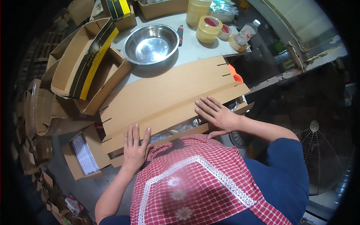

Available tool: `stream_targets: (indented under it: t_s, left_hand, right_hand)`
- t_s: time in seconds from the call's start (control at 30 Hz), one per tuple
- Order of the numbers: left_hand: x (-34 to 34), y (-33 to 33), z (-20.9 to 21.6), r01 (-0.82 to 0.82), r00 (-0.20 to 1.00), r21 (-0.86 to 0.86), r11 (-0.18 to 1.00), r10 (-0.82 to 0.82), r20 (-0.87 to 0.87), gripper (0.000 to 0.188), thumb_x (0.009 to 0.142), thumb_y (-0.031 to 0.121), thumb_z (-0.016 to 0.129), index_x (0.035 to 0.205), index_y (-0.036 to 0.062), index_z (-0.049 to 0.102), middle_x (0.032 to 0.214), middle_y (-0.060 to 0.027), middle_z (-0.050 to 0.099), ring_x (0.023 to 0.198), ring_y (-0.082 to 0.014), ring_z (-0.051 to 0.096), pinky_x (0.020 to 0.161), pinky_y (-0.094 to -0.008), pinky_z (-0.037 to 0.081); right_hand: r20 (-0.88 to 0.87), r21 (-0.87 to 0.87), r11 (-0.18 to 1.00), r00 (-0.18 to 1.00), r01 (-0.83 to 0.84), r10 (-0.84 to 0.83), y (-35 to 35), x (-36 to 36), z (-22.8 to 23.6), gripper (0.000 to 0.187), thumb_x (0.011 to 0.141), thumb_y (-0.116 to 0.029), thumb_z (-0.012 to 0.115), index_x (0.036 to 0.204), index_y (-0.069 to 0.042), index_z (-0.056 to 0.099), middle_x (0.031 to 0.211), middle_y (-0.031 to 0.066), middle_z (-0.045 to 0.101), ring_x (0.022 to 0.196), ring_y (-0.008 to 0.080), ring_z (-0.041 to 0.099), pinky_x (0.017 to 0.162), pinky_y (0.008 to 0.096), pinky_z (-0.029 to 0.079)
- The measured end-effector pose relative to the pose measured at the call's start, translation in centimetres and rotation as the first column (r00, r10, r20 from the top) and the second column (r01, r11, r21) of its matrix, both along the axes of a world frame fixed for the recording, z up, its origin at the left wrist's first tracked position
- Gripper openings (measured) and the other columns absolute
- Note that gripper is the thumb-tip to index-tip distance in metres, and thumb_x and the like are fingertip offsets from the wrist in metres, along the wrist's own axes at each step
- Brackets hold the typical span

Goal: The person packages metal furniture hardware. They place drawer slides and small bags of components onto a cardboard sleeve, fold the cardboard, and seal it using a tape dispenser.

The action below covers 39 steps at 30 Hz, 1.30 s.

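A long brown cardboard box [161,93] lies across the table in front of me, its slotted lid folded partly over. Through the gap along its near side show clear plastic wrapping [170,132] and shiny parts I cannot make out. My left hand [135,147] rests with fingers stretched on the lid's near edge, toward the left end. Toward the right end, my right hand [217,113] lies flat on the lid, fingers apart, its thumb by the near wall. Neither hand grips anything. An orange piece [235,74] sticks out beside the lid's right end.
Beyond the box stands a steel basin [151,44], with a red-and-black cutter [180,35] beside it. Tape rolls [208,30] and a plastic bottle [249,30] are at the back right. Open cartons [84,60] crowd the left. A fan [314,150] stands at the right.
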State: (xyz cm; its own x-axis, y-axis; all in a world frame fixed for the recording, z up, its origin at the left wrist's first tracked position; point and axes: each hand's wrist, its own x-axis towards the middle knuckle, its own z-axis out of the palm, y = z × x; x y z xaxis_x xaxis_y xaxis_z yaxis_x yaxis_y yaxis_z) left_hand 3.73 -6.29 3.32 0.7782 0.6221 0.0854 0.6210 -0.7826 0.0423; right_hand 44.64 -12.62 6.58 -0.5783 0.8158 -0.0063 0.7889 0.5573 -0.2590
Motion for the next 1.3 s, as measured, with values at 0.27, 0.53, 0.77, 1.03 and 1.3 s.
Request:
stream_targets:
  t_s: [0.27,0.53,0.77,1.03,1.3]
  left_hand:
    - [-0.5,0.8,1.0,0.092,0.991,-0.046,0.995,-0.096,-0.097,0.088,0.080,0.038,0.076,0.151,0.0008,0.040,0.153,-0.0322,0.034,0.140,-0.0491,0.036,0.114,-0.0587,0.031]
    - [1.6,6.0,2.1,0.115,0.993,-0.198,0.973,-0.118,-0.003,0.108,0.070,0.055,0.081,0.157,0.0120,0.034,0.134,-0.0241,0.051,0.116,-0.0412,0.052,0.103,-0.0524,0.041]
    - [3.3,1.7,0.0,-0.063,0.997,-0.040,0.997,0.061,-0.048,0.120,0.070,0.074,0.073,0.159,0.0074,0.027,0.151,-0.0290,0.036,0.134,-0.0442,0.040,0.109,-0.0617,0.030]
    - [4.5,2.0,-0.3,-0.107,0.991,0.035,0.994,0.110,-0.082,0.125,0.070,0.074,0.073,0.156,-0.0047,0.027,0.145,-0.0268,0.044,0.126,-0.0403,0.047,0.104,-0.0555,0.037]
    - [6.8,1.2,0.1,-0.191,0.966,0.058,0.980,0.198,-0.164,0.126,0.071,0.068,0.077,0.156,-0.0073,0.022,0.151,-0.0278,0.038,0.134,-0.0431,0.041,0.108,-0.0584,0.034]
  right_hand:
    - [0.130,-0.057,0.997,0.990,-0.053,0.060,4.9,-0.3,1.1,0.115,0.043,-0.026,0.073,0.149,-0.001,0.038,0.135,0.0218,0.050,0.122,0.0403,0.050,0.106,0.0511,0.037]
    - [0.030,-0.139,0.990,0.999,0.019,-0.015,7.1,-0.2,0.7,0.108,0.043,-0.029,0.075,0.144,-0.004,0.044,0.127,0.0211,0.052,0.117,0.0383,0.052,0.104,0.0485,0.038]
    - [0.047,0.011,0.998,0.997,-0.058,0.057,5.7,-0.2,-0.4,0.121,0.049,-0.040,0.075,0.157,-0.007,0.030,0.122,0.0203,0.056,0.109,0.0382,0.056,0.100,0.0497,0.042]
    - [0.054,-0.101,0.992,0.995,-0.075,0.081,6.9,0.8,0.8,0.120,0.066,-0.065,0.078,0.159,-0.008,0.029,0.134,0.0216,0.053,0.122,0.0371,0.053,0.108,0.0509,0.039]
    - [0.051,0.146,0.981,0.990,0.125,-0.134,3.5,8.5,-0.5,0.118,0.069,-0.080,0.068,0.148,0.003,0.042,0.141,0.0220,0.054,0.129,0.0384,0.053,0.112,0.0525,0.035]
